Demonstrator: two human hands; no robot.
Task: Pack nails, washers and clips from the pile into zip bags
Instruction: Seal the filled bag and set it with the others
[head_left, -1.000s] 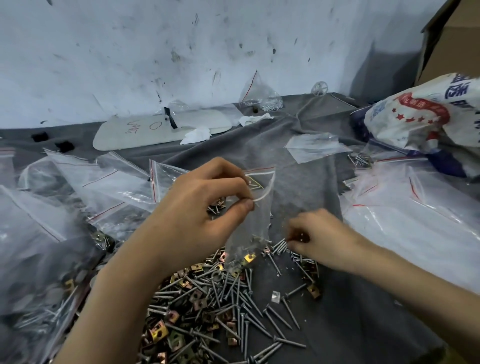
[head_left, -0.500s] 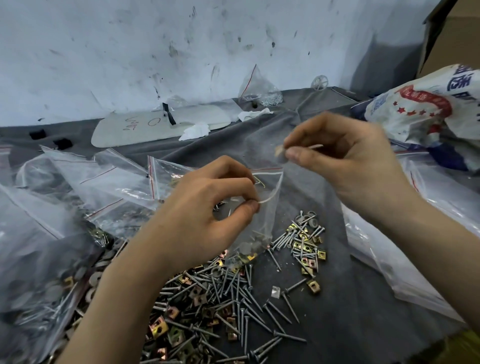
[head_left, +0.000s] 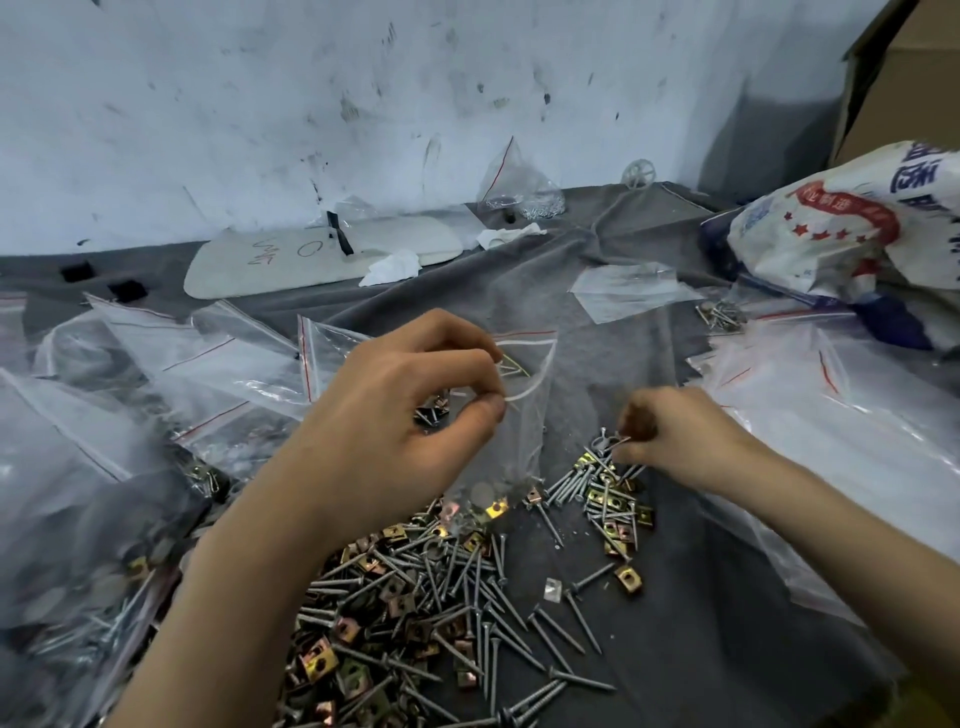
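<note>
My left hand (head_left: 410, 415) pinches the open mouth of a small clear zip bag (head_left: 519, 415), which hangs upright over the pile with a few washers and a gold clip at its bottom. A big pile of grey nails and gold clips (head_left: 426, 613) lies on the dark cloth below it. To the right sits a smaller heap of nails, clips and washers (head_left: 602, 493). My right hand (head_left: 670, 436) is down at that heap with curled fingers pinching a nail at its top edge.
Filled and empty zip bags (head_left: 156, 374) crowd the left side. A stack of empty zip bags (head_left: 841, 415) lies on the right, with a printed white sack (head_left: 841, 218) behind it. A white board (head_left: 322, 254) and another bag (head_left: 519, 182) rest by the back wall.
My right hand, which was raised above the bag's mouth half a second ago, has dropped back to the small heap on the right. My left hand keeps the bag held open.
</note>
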